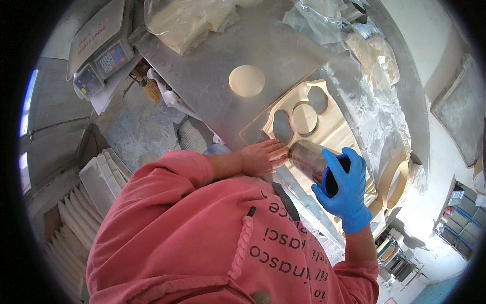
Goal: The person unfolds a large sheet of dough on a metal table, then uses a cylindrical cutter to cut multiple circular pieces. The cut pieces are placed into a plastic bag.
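Note:
A layered sheet of pale dough lies folded along the table, with round holes cut near its far end. My right hand, in a blue glove, grips the blue-rimmed upper end of a metal cylinder cutter. The cutter leans over the sheet, its lower end at the dough; whether it has cut in there is hidden. Bare and flat, my left hand rests with fingertips on the dough's near edge, beside the cutter's lower end. A cut dough round sits in one hole. Farther off, another dough round lies on the metal tabletop.
Bagged dough lies at the table's far edge. A digital scale stands at far left. Crumpled plastic sheeting runs along the right side, near a curved dough strip. White trays are stacked at lower left.

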The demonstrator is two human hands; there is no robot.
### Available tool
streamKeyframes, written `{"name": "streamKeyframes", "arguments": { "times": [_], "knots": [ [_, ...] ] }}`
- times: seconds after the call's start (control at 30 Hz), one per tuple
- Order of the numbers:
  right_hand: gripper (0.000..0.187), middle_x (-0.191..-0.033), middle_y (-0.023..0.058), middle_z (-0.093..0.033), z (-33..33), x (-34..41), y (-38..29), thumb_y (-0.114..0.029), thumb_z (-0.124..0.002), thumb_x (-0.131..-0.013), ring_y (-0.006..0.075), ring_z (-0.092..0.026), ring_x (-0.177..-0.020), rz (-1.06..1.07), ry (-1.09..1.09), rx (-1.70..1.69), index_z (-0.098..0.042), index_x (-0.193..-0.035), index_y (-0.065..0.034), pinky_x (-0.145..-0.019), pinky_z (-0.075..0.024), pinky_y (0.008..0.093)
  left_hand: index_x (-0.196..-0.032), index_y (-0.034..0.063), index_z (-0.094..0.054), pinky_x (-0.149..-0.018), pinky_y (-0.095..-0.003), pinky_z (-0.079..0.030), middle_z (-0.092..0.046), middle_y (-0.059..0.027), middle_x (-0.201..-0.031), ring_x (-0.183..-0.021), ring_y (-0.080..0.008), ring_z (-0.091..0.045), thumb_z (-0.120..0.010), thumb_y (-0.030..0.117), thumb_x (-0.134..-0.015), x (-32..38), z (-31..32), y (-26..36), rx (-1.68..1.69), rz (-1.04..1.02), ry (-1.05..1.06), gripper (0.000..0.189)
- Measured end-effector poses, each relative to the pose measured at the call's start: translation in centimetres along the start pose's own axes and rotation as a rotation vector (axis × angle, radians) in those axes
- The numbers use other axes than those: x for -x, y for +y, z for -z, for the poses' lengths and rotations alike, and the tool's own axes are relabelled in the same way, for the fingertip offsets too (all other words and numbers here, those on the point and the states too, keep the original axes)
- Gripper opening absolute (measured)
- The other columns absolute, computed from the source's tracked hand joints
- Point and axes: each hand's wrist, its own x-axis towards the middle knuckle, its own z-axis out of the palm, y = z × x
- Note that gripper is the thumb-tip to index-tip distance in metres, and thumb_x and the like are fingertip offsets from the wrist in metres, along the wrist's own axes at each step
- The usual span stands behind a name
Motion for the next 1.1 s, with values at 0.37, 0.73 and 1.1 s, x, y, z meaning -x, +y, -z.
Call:
{"name": "streamKeyframes", "arguments": {
  "times": [0.37,0.73,1.1],
  "knots": [
    [0.072,-0.119,0.0190,-0.041,-0.6,-0.1,1.2,-0.029,-0.080,-0.061,0.0372,-0.045,-0.101,0.020,-0.034,-0.033,-0.055,-0.127,-0.0164,-0.084,-0.0398,0.0488,-0.119,0.0078,-0.056,-0.105,-0.0515,-0.034,-0.049,-0.0155,-0.127,-0.121,-0.0314,-0.048,-0.065,0.037,-0.078,-1.5,2.8,0.8,0.079,0.059,0.304,0.051],
    [0.030,-0.108,0.0133,-0.047,-1.5,-1.0,3.0,-0.028,-0.061,-0.080,0.0356,-0.048,-0.092,0.103,-0.194,0.097,-0.060,-0.104,-0.0103,-0.079,-0.0402,0.0471,-0.117,-0.0037,-0.058,-0.099,-0.0417,-0.036,-0.055,-0.0199,-0.124,-0.117,-0.0327,-0.052,-0.065,0.042,-0.072,-14.6,9.6,8.4,0.097,-0.301,0.415,0.065],
    [0.021,-0.092,0.0081,-0.047,-4.2,-0.9,2.8,-0.032,-0.058,-0.081,0.0287,-0.049,-0.084,0.032,-0.014,0.118,-0.058,-0.095,-0.0161,-0.068,-0.0398,0.0416,-0.116,-0.0029,-0.058,-0.096,-0.0398,-0.039,-0.056,-0.0163,-0.122,-0.114,-0.0297,-0.052,-0.068,0.037,-0.066,-14.3,8.1,6.8,0.222,-0.364,0.376,0.065]
  ]
}}
